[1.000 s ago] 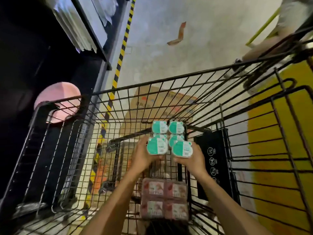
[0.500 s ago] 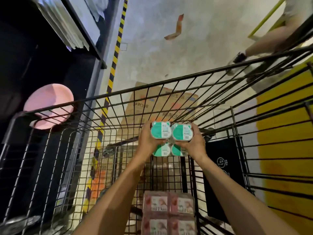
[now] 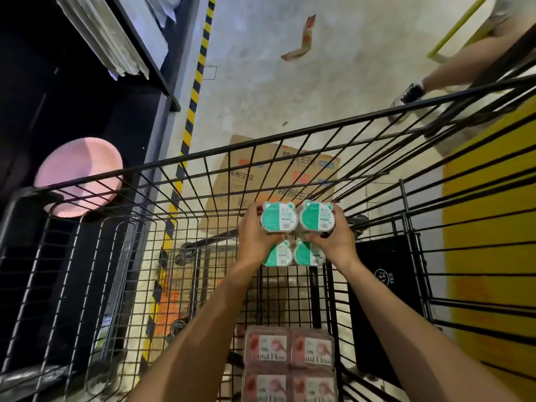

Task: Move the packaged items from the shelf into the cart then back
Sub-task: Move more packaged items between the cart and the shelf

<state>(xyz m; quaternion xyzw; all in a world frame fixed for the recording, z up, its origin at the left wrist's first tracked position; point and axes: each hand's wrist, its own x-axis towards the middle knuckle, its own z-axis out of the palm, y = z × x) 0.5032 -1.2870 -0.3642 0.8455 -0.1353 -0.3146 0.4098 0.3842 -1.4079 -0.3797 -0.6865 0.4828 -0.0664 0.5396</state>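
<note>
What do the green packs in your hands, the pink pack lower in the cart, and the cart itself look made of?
green packs: likely thin plastic cups with matte printed paper or film lids, barcodes showing. Both the left hand and right hand grip them.
pink pack: glossy clear plastic wrap or shell, going by the sheen, over printed labels.
cart: dark-coated metal wire grid.

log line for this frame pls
left hand: holding teal pack | right hand: holding same pack | pink pack: in cart
</note>
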